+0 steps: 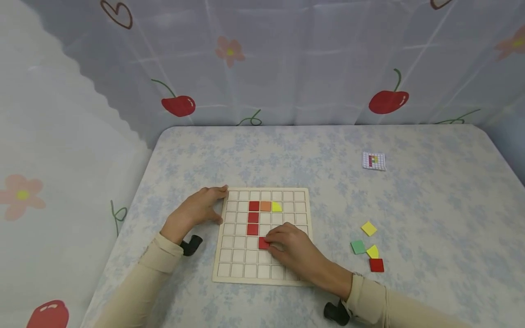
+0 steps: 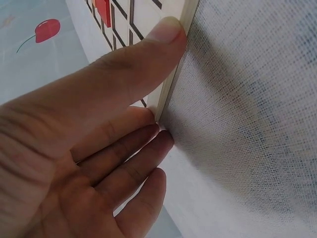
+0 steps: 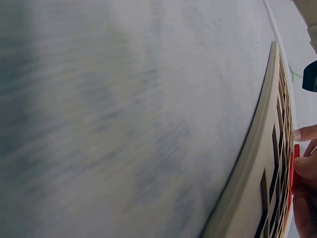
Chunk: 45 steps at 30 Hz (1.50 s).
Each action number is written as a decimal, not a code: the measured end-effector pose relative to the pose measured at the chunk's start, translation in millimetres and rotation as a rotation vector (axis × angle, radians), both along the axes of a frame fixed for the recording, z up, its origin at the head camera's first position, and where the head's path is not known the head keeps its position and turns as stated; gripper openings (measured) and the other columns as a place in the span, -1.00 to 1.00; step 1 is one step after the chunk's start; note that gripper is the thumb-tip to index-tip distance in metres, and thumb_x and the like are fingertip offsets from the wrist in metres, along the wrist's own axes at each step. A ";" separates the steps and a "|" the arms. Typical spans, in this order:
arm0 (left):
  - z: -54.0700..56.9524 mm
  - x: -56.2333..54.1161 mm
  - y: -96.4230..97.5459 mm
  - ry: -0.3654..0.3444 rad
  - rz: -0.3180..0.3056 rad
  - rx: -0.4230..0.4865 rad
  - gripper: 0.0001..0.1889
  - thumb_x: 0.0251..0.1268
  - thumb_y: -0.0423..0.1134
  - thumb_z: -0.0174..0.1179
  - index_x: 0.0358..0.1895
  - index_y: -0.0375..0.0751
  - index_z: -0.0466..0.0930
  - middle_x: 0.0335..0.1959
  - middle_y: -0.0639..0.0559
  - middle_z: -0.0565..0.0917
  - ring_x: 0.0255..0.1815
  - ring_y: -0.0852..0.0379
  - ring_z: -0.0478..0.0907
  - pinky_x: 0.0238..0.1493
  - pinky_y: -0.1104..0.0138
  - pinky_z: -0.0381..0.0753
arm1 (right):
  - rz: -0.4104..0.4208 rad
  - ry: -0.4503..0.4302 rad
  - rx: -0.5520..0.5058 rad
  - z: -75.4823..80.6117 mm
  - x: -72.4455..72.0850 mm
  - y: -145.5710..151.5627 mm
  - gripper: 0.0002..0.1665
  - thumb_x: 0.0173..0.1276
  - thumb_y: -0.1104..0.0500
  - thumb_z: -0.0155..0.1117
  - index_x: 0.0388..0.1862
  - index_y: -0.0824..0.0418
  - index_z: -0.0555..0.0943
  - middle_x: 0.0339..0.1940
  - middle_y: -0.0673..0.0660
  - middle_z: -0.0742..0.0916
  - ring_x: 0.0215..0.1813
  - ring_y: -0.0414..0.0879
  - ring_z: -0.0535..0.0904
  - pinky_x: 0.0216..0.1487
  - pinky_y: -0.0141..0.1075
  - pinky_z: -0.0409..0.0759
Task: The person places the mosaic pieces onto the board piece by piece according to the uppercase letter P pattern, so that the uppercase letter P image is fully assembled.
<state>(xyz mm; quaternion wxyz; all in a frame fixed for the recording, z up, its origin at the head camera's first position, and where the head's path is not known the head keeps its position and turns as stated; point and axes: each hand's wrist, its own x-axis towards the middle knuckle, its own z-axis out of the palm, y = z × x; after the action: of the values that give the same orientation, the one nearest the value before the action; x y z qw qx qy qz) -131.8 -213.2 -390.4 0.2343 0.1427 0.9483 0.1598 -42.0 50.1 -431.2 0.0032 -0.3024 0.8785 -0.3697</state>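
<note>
A pale wooden grid board [image 1: 231, 256] lies on the table. My left hand [image 1: 193, 212] is at its upper left, thumb and fingertips touching the rim [image 2: 171, 82], the fingers only slightly bent. Between thumb and fingers, my right hand [image 1: 297, 253] pinches a red square tile [image 1: 262, 243] over a lower middle cell; in the right wrist view this tile [image 3: 296, 150] stands tilted off the board. Three red tiles [image 1: 253, 217] form a column on the grid. Right of the top one sit an orange square tile [image 1: 265, 206] and a yellow quarter-round tile [image 1: 276, 207].
Loose pieces lie right of the board: a yellow square [image 1: 368, 228], a green square [image 1: 358, 247], a yellow quarter-round [image 1: 373, 251] and a red square [image 1: 376, 265]. Farther back is a small card [image 1: 373, 161] printed with a coloured grid. A patterned curtain [image 1: 287, 64] hangs behind the table.
</note>
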 end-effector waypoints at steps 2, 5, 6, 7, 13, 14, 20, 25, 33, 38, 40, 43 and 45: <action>-0.1 0.8 -0.2 0.005 -0.007 0.000 -0.15 0.01 -0.31 0.52 0.43 -0.35 0.32 0.53 -0.12 0.18 0.48 -0.25 0.15 0.35 -0.05 0.36 | 0.006 -0.002 0.009 -0.7 -1.6 -6.0 -0.79 0.18 0.33 0.47 -0.17 0.25 0.78 -0.19 0.03 0.76 -0.07 -0.12 0.61 -0.06 -0.33 0.66; 0.4 2.2 -0.7 0.013 -0.012 0.001 -0.15 0.00 -0.31 0.52 0.42 -0.36 0.33 0.53 -0.13 0.20 0.47 -0.25 0.16 0.34 -0.05 0.38 | 0.015 -0.007 0.022 -0.9 -3.6 -13.2 -0.80 0.19 0.34 0.45 -0.18 0.24 0.78 -0.18 0.03 0.77 -0.05 -0.12 0.61 -0.04 -0.32 0.65; 0.6 2.4 -0.8 0.016 -0.012 0.004 -0.15 0.00 -0.32 0.52 0.42 -0.36 0.33 0.53 -0.13 0.20 0.47 -0.25 0.16 0.34 -0.05 0.38 | 0.017 -0.009 0.031 -0.8 -4.1 -15.3 -0.80 0.20 0.35 0.44 -0.17 0.24 0.78 -0.17 0.03 0.77 -0.05 -0.12 0.61 -0.02 -0.32 0.65; 0.7 2.5 -0.9 0.018 -0.014 0.005 -0.16 0.00 -0.32 0.52 0.42 -0.36 0.34 0.52 -0.13 0.20 0.47 -0.25 0.17 0.34 -0.05 0.38 | 0.020 -0.010 0.038 -0.2 -4.6 -17.3 -0.80 0.20 0.35 0.43 -0.17 0.25 0.78 -0.17 0.03 0.77 -0.04 -0.12 0.60 -0.02 -0.31 0.65; 1.0 2.0 -0.7 0.028 -0.022 0.011 -0.17 0.01 -0.31 0.52 0.41 -0.36 0.35 0.52 -0.13 0.22 0.46 -0.25 0.18 0.33 -0.05 0.39 | 0.023 -0.006 0.082 3.1 -5.6 -24.9 -0.80 0.22 0.33 0.42 -0.16 0.22 0.79 -0.17 0.00 0.74 -0.05 -0.12 0.58 -0.06 -0.34 0.65; 1.1 2.1 -0.6 0.028 -0.022 0.011 -0.17 0.01 -0.31 0.52 0.41 -0.36 0.35 0.52 -0.13 0.22 0.46 -0.25 0.18 0.33 -0.05 0.39 | 0.022 -0.008 0.087 3.5 -5.7 -25.6 -0.81 0.22 0.32 0.42 -0.16 0.21 0.79 -0.18 -0.01 0.73 -0.06 -0.13 0.57 -0.07 -0.35 0.64; 1.0 3.2 0.2 0.023 -0.024 0.013 -0.17 0.02 -0.31 0.52 0.42 -0.36 0.34 0.52 -0.13 0.21 0.47 -0.24 0.17 0.34 -0.04 0.38 | 0.033 -0.015 0.108 5.5 -5.7 -28.5 -0.85 0.22 0.31 0.44 -0.21 0.19 0.81 -0.21 -0.03 0.71 -0.12 -0.15 0.55 -0.14 -0.43 0.62; 2.1 3.1 0.0 0.033 -0.024 0.006 -0.17 0.01 -0.31 0.52 0.41 -0.37 0.35 0.52 -0.13 0.22 0.46 -0.24 0.19 0.33 -0.03 0.40 | 0.053 -0.007 0.118 6.0 -4.9 -29.6 -0.87 0.23 0.31 0.44 -0.24 0.19 0.81 -0.24 -0.02 0.72 -0.16 -0.15 0.54 -0.19 -0.48 0.61; 2.7 3.5 -0.4 0.018 -0.010 0.007 -0.16 0.02 -0.31 0.51 0.42 -0.35 0.34 0.52 -0.11 0.21 0.47 -0.23 0.18 0.36 -0.05 0.36 | 0.054 -0.002 0.122 6.3 -5.0 -28.2 -0.85 0.26 0.29 0.41 -0.19 0.20 0.80 -0.20 -0.01 0.73 -0.11 -0.15 0.56 -0.13 -0.43 0.63; 1.4 3.4 -0.1 0.031 -0.032 0.007 -0.16 0.00 -0.30 0.52 0.41 -0.37 0.35 0.51 -0.13 0.22 0.46 -0.24 0.20 0.37 -0.05 0.34 | -0.004 -0.016 0.081 7.7 -1.0 -10.8 -0.79 0.24 0.30 0.41 -0.14 0.16 0.79 -0.15 -0.03 0.74 -0.03 -0.16 0.59 -0.06 -0.31 0.65; 1.2 3.2 -0.2 0.034 -0.035 0.010 -0.16 -0.01 -0.30 0.52 0.41 -0.37 0.35 0.51 -0.14 0.22 0.46 -0.24 0.20 0.37 -0.05 0.34 | -0.046 -0.029 0.063 8.4 1.6 -0.2 -0.77 0.20 0.31 0.45 -0.14 0.17 0.78 -0.15 -0.02 0.75 -0.03 -0.15 0.60 -0.08 -0.29 0.66; 1.5 3.0 -0.4 0.041 -0.039 0.010 -0.16 -0.01 -0.30 0.53 0.40 -0.38 0.35 0.51 -0.15 0.23 0.46 -0.24 0.21 0.37 -0.04 0.35 | -0.114 -0.051 0.050 10.0 7.3 19.8 -0.74 0.15 0.32 0.49 -0.14 0.19 0.78 -0.13 -0.02 0.74 -0.03 -0.13 0.62 -0.09 -0.26 0.68; 1.9 2.8 -0.8 0.042 -0.040 0.009 -0.17 0.00 -0.30 0.52 0.40 -0.38 0.35 0.51 -0.15 0.23 0.46 -0.24 0.20 0.36 -0.04 0.36 | -0.167 -0.064 0.038 11.2 12.8 35.8 -0.70 0.11 0.35 0.51 -0.14 0.19 0.78 -0.13 -0.01 0.74 -0.03 -0.11 0.64 -0.12 -0.24 0.69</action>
<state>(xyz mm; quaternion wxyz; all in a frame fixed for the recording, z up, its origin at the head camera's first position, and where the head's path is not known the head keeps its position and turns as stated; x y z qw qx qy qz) -129.0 -214.0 -388.5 0.2166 0.1659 0.9493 0.1564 -29.2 85.9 -420.0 0.0064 -0.2161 0.9070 -0.3614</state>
